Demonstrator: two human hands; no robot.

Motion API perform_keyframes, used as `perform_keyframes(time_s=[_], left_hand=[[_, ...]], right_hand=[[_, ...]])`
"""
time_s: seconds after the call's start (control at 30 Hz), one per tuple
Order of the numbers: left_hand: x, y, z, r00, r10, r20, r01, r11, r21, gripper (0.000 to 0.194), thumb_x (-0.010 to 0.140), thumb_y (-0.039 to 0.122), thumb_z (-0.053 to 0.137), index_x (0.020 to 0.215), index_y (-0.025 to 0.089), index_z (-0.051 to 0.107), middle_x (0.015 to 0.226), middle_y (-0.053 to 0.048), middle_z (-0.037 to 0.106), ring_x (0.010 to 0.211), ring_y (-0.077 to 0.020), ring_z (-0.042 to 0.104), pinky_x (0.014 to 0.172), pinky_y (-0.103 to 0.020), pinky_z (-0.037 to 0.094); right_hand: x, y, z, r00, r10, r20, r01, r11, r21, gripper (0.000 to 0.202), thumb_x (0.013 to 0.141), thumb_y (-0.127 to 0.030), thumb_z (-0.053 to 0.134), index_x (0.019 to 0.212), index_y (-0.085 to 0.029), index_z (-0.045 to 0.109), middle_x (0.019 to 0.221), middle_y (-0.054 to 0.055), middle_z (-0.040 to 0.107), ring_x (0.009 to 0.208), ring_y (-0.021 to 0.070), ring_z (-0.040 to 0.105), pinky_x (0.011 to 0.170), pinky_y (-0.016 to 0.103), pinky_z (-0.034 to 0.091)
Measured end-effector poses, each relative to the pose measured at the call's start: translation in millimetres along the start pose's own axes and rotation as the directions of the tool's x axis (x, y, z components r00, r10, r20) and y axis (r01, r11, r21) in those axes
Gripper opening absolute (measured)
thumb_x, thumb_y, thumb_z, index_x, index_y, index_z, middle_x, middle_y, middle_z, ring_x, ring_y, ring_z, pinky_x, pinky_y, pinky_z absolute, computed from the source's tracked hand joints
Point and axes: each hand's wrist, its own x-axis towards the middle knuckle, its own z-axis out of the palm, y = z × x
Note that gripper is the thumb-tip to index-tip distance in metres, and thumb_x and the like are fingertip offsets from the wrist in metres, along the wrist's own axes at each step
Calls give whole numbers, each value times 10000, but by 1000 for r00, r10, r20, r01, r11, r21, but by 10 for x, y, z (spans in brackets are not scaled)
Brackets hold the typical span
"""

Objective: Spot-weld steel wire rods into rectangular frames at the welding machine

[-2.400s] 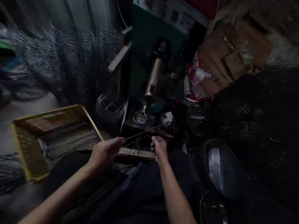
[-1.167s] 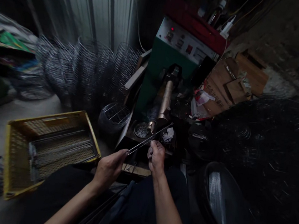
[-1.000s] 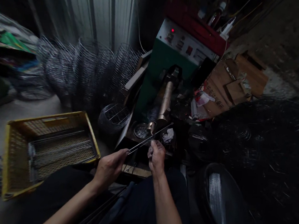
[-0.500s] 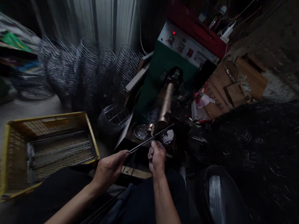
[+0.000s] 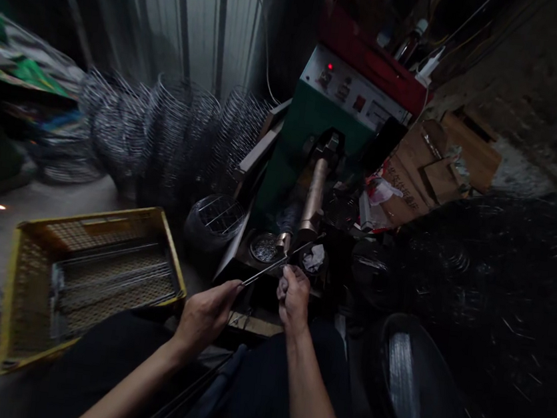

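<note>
Pinching the rod [image 5: 264, 272] by its near end in the left hand [image 5: 206, 315], likely to line it up by the copper tip [image 5: 283, 242], and holding the right hand [image 5: 293, 296] close below, perhaps for steadying, with its grip too dark to tell!

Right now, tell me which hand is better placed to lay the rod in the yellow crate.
Left, probably: the left hand grips the rod and sits nearer the crate, while the right hand is farther off, its grip unclear.

The rod [image 5: 264, 272] is silvery, the latticed crate [image 5: 8, 299] yellow.
</note>
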Motion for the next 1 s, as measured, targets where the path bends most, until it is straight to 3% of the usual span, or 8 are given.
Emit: perform_keyframes(time_s=[0.4,0.7,0.83,1.0], left_hand=[[-7,-73,63,1000,3,4,-3,1000,-9,283,985,310,477,1006,147,708,954,-103,781,813,-210,758,739,-245,589],[107,-92,-13,998,-23,54,25,999,-31,209,948,261,545,1003,144,709,889,-69,781,664,-182,727,617,-249,566],[102,-67,-5,998,-31,58,34,998,-47,226,951,275,516,971,153,705,830,-61,779,631,-171,721,592,-227,552],[165,20,129,997,-29,76,32,998,-47,280,968,306,468,975,157,704,867,-71,779,678,-179,728,626,-222,539]], right_hand=[[46,-35,6,1000,-8,8,8,1000,-20,358,667,-424,784,726,-182,526,445,-115,381,339,36,257,321,141,185],[80,-96,71,998,52,36,-53,998,31,310,641,-390,775,734,-175,572,434,-114,375,351,39,253,331,152,169],[77,-94,17,999,46,13,-46,999,-9,332,650,-418,765,701,-185,533,432,-109,400,338,38,257,329,154,169],[153,-110,-118,1000,9,-18,-10,998,-57,346,648,-437,774,738,-178,563,441,-106,419,336,42,280,326,147,203]])
